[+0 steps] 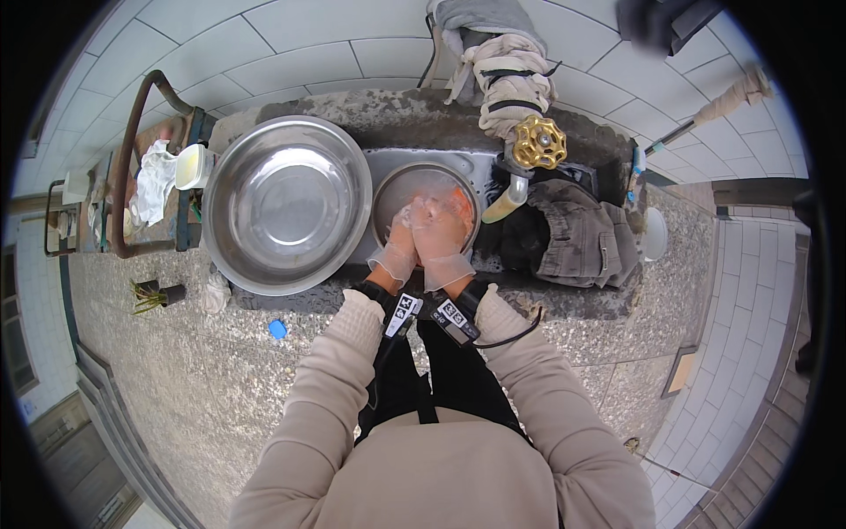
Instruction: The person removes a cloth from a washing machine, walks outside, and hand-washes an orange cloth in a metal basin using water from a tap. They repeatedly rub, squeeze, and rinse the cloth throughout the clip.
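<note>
Both gloved hands, left (398, 244) and right (441, 238), close together around something pink-orange in the small steel bowl (392, 189), at 3 o'clock from the large basin (286, 204). Wet gloves could let it slip.

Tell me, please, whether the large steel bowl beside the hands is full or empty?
Empty: the large steel bowl shows its bare shiny bottom, with nothing lying inside.

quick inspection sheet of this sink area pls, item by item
surface: wet stone sink ledge, speckled floor below
job's things: small steel bowl with orange-pink contents, under both hands
clutter: big empty steel basin, dark wet clothes, white tub
grippers: left hand and right hand, clear gloves, pressed together in the bowl
cables: black cord from right wrist band
surroundings: brass tap, tiled wall, mop
</note>
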The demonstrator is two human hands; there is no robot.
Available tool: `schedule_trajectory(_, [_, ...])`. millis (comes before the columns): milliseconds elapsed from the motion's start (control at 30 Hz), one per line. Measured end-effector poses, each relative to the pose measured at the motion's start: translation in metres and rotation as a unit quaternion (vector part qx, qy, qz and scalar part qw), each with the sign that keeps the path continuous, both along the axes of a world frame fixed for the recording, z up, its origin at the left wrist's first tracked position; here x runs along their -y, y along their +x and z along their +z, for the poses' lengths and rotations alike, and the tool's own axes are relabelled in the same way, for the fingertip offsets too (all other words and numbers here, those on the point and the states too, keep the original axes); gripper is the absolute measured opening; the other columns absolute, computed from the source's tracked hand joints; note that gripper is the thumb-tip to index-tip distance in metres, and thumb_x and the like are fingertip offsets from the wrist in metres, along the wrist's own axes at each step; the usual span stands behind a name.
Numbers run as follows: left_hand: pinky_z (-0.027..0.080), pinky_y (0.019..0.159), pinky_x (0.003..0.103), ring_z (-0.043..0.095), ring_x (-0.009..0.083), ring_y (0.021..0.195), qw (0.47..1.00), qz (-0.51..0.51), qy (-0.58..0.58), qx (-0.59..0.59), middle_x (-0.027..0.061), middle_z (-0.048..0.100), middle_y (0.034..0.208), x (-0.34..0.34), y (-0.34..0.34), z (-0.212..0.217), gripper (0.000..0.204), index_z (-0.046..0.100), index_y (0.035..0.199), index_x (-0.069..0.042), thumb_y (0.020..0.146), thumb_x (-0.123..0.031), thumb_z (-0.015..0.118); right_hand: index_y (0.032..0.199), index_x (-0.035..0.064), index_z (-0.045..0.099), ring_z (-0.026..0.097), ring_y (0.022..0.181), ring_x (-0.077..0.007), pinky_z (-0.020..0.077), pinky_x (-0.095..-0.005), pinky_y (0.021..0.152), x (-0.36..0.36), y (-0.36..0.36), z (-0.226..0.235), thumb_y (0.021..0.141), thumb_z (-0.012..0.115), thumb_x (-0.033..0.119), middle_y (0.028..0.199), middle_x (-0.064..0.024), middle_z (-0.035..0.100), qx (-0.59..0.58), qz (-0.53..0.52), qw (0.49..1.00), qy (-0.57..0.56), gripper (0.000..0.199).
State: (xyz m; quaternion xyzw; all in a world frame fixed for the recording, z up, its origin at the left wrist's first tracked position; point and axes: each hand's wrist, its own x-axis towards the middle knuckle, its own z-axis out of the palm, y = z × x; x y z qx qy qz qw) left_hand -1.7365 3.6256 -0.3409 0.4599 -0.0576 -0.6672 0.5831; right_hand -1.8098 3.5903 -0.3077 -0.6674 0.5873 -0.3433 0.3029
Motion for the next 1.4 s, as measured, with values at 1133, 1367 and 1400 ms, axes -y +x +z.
schedule_trajectory(1133, [0.043, 0.075, 0.027, 0.053, 0.0165, 0.081, 0.997, 0.017, -0.030, -0.063, 0.0045, 0.057, 0.090, 0.007, 0.013, -0.002, 0.024, 0.056, 0.095, -0.006, 0.092, -0.025, 0.042, 0.077, 0.0043, 0.058, 0.056, 0.060, -0.0296, 0.0444, -0.0355, 0.060, -0.009, 0.000, 0.010, 0.083, 0.056, 0.025, 0.066, -0.0155, 0.058, 0.007, 0.105, 0.994, -0.038, 0.022])
schedule_trajectory(1367, [0.044, 0.079, 0.027, 0.054, 0.0161, 0.091, 0.975, -0.090, -0.055, 0.197, 0.0089, 0.057, 0.103, 0.005, 0.012, -0.021, 0.032, 0.054, 0.110, 0.001, 0.091, -0.022, 0.043, 0.077, 0.0038, 0.065, 0.060, 0.067, -0.0313, 0.0459, -0.0383, 0.063, -0.006, 0.001, -0.007, 0.087, 0.046, 0.032, 0.074, -0.0174, 0.062, -0.046, 0.074, 0.992, 0.088, 0.036])
schedule_trajectory(1400, [0.044, 0.080, 0.026, 0.054, 0.0144, 0.093, 0.987, -0.094, -0.030, 0.125, 0.0081, 0.056, 0.106, 0.005, 0.011, -0.018, 0.033, 0.053, 0.112, 0.001, 0.092, -0.023, 0.044, 0.076, 0.0025, 0.065, 0.060, 0.070, -0.0305, 0.0460, -0.0381, 0.062, 0.000, 0.000, -0.013, 0.086, 0.047, 0.031, 0.075, -0.0192, 0.062, -0.008, 0.058, 0.992, 0.113, 0.035])
